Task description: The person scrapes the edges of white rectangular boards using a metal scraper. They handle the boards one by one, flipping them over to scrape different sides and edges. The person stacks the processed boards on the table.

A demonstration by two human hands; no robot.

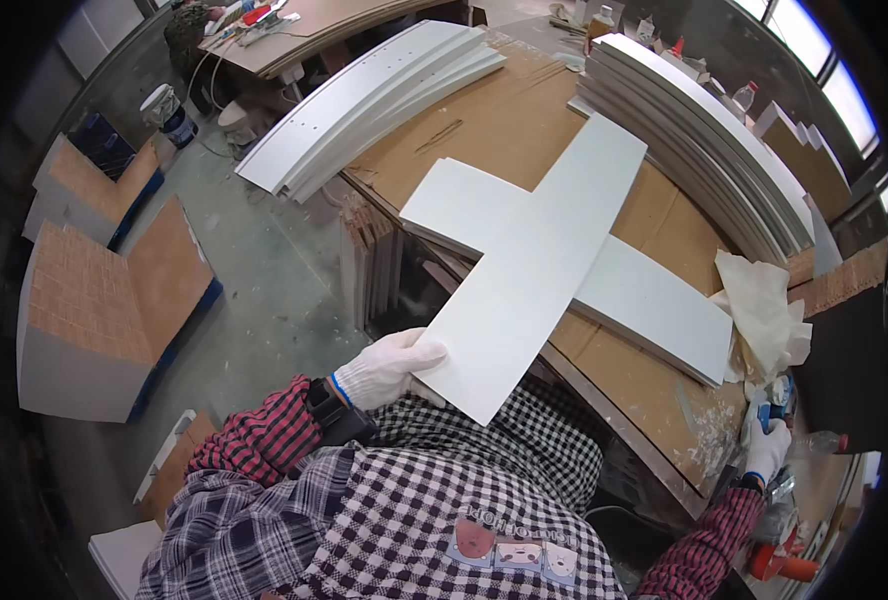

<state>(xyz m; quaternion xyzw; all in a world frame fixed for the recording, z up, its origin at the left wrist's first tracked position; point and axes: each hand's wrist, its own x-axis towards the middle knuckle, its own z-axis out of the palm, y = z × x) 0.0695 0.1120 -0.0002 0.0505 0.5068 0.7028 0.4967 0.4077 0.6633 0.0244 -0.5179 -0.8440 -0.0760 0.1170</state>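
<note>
My left hand point(386, 368), in a white knit glove, grips the near corner of a long white board point(534, 265). The board slants away from me and lies across a second, wider white board or short stack, whose ends show as a left part point(464, 203) and a right part point(659, 310). Far to the right, my gloved right hand point(767, 450) is closed around a blue tool point(772, 411) at the table's edge. The tool's kind I cannot make out. Crumpled pale paper point(759, 305) lies just beyond that hand.
A brown-topped worktable point(509, 110) carries stacked white panels at the far left point(364, 95) and the right point(699, 140). Bottles stand behind the right stack. Board piles point(89, 290) sit on the floor at left, with buckets point(169, 110) farther off. An orange item point(784, 563) lies near my right forearm.
</note>
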